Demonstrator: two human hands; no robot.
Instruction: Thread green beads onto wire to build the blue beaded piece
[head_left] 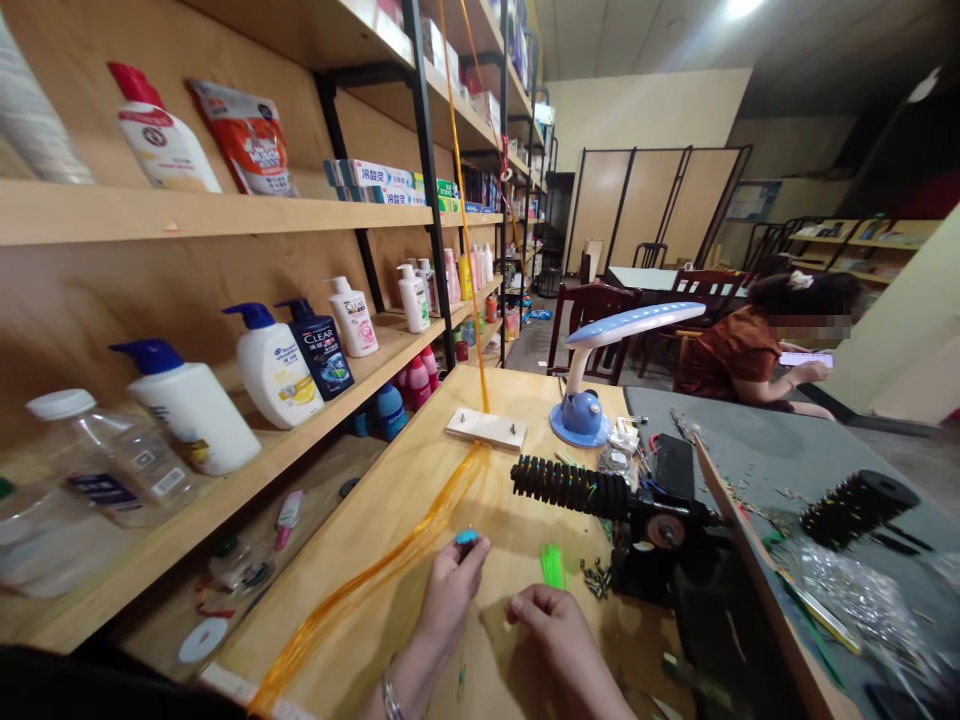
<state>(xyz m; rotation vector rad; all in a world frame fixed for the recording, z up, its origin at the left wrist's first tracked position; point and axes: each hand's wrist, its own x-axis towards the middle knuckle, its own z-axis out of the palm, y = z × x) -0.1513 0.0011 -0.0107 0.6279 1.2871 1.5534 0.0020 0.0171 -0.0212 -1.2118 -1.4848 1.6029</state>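
Observation:
Between the thumb and fingers of my left hand (450,590) is a small bright blue piece (466,537), its exact kind too small to tell. My right hand (551,625) is closed in a pinch just to the right, and whatever it may hold is too small to make out. Below the left hand a small dark green bit (461,683) shows on a thin line. A bundle of bright green strands (553,566) lies beyond my right hand, beside a little pile of small metal parts (596,577). Long orange strands (360,590) run along the wooden table, left of my hands.
A white bar (486,428) with two bolts crosses the orange strands. Rightward stands a black machine with a ribbed roller (570,485); behind it is a blue desk lamp (581,415). Shelves (360,370) of bottles line the left. A person (735,350) sits far right, holding a phone.

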